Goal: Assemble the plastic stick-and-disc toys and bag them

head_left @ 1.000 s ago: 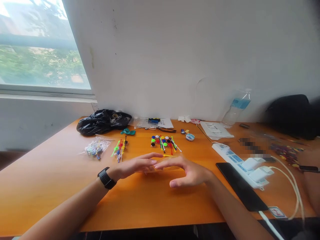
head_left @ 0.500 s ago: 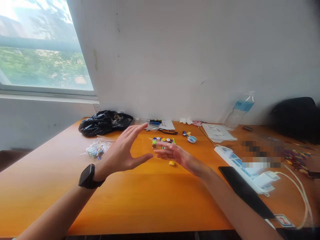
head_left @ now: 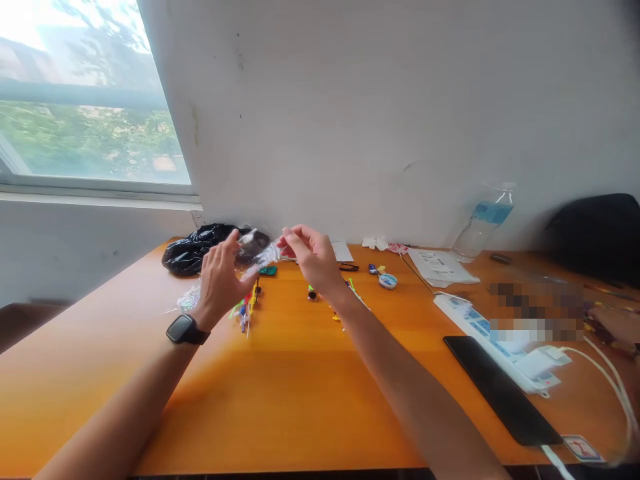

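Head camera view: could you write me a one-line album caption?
Right hand pinches crinkled clear plastic beside the left hand, above a wooden table with colourful small pieces.

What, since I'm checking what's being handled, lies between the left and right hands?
A crumpled piece of clear plastic, pinched in the right hand and reaching across to the left hand. The head view shows this.
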`<state>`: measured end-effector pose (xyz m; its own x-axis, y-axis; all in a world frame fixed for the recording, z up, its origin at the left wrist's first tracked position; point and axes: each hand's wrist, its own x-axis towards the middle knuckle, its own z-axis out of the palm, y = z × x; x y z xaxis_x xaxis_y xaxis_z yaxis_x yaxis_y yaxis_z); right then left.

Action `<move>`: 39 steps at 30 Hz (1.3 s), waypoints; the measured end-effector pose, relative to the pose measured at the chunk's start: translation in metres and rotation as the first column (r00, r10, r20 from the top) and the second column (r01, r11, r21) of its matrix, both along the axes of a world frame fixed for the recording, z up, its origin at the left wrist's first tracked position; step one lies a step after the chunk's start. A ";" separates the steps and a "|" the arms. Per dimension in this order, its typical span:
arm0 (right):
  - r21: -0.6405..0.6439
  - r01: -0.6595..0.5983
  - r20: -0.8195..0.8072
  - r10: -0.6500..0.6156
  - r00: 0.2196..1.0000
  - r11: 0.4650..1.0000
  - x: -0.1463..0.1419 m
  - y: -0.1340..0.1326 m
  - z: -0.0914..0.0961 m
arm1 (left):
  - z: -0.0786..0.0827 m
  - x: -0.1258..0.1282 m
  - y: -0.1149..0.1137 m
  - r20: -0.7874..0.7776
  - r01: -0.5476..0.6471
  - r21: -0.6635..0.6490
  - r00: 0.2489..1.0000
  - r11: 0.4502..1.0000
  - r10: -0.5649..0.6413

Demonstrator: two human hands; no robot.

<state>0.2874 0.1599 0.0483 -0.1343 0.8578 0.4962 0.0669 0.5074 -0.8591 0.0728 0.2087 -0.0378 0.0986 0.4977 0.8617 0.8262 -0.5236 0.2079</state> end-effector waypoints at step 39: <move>-0.123 -0.149 0.251 0.176 0.952 0.981 0.100 0.044 -0.003 | -0.040 0.014 0.000 0.082 0.141 -0.222 0.989 0.965 -0.125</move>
<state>0.3876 0.2042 0.0449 -0.3885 0.8576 0.3370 0.2183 0.4410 -0.8705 0.0865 0.2090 -0.0775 0.1232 0.6666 0.7352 0.7325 -0.5608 0.3858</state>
